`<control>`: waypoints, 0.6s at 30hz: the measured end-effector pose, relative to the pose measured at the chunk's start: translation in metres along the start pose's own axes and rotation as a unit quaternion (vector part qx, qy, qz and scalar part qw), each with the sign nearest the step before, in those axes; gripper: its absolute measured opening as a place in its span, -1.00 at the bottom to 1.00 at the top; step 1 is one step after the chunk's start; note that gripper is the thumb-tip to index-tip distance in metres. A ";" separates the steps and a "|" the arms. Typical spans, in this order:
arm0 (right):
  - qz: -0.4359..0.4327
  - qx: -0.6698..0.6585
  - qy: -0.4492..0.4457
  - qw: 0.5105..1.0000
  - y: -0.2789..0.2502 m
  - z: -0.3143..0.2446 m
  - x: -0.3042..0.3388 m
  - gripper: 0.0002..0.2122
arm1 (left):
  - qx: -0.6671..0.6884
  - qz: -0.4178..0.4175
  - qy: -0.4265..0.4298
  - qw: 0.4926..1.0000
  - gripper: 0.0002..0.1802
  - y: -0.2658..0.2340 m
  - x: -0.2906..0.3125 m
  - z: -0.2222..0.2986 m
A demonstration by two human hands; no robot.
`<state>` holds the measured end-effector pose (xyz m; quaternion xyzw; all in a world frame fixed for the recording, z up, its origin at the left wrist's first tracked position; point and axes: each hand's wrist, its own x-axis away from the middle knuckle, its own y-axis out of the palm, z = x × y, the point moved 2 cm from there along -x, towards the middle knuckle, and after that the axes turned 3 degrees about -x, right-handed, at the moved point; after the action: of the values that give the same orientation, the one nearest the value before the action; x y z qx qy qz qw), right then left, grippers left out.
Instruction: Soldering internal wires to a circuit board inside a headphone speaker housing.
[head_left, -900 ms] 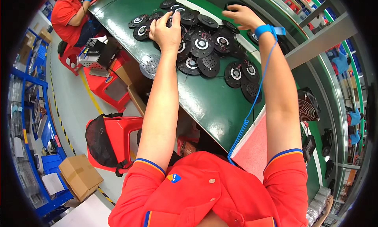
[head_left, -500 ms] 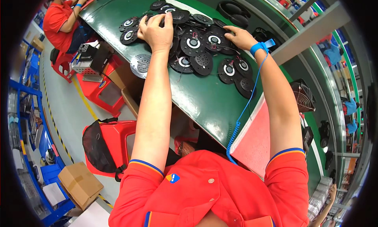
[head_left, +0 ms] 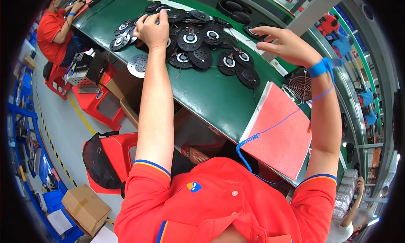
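Many round black perforated discs (head_left: pixel 200 56), some with a white ring, a silvery centre and thin wires, lie heaped on the green table (head_left: pixel 211 104). My left hand (head_left: pixel 154 32) is over the left part of the heap, fingers loosely bent and apart. Its fingertips are partly hidden, but no held thing shows. My right hand (head_left: pixel 284 45) is raised to the right of the heap, thumb and fingers apart, with nothing between them. A blue strap (head_left: pixel 321 68) circles that wrist. One shiny disc (head_left: pixel 137 66) lies alone beside my left forearm.
A coiled blue cord (head_left: pixel 249 140) runs from the strap across a pink board (head_left: pixel 278 129) at the table's right. Black headphones (head_left: pixel 234 11) lie beyond the heap, a round wire-grille fan (head_left: pixel 299 87) behind the board. Another person (head_left: pixel 55 32) sits far left, near red stools (head_left: pixel 99 104).
My right hand has left the right edge of the heap, moving right toward me with its fingers spread. My left hand stays over the heap's left part. The view has shifted slightly.
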<state>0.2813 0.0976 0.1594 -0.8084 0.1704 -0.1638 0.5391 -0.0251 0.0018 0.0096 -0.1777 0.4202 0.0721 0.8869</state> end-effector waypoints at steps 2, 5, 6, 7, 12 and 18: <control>-0.002 -0.002 -0.009 1.000 -0.008 -0.014 0.028 -0.61 | -0.012 0.001 0.009 1.000 -0.68 -0.004 -0.001 -0.004; 0.034 0.026 -0.073 0.996 -0.018 -0.027 0.087 -0.60 | -0.010 0.039 0.038 0.998 -0.72 0.000 -0.001 0.004; 0.049 0.017 -0.099 0.994 -0.016 -0.035 0.104 -0.59 | -0.024 0.062 0.055 0.996 -0.75 -0.010 -0.008 -0.003; 0.045 -0.005 -0.070 0.997 -0.015 -0.037 0.124 -0.57 | -0.025 0.070 0.071 0.995 -0.77 -0.007 -0.009 -0.001; -0.019 -0.071 -0.019 0.997 0.012 -0.028 0.228 -0.55 | -0.073 0.090 0.164 0.980 -0.87 -0.006 -0.003 0.018; 0.097 -0.253 0.097 0.958 0.089 0.028 0.316 -0.64 | -0.040 0.066 0.328 0.941 -0.95 -0.065 0.013 0.065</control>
<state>0.5661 -0.0545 0.0918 -0.8782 0.3352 -0.1403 0.3111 0.0479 -0.0340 0.0544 -0.1987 0.6955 0.0852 0.6852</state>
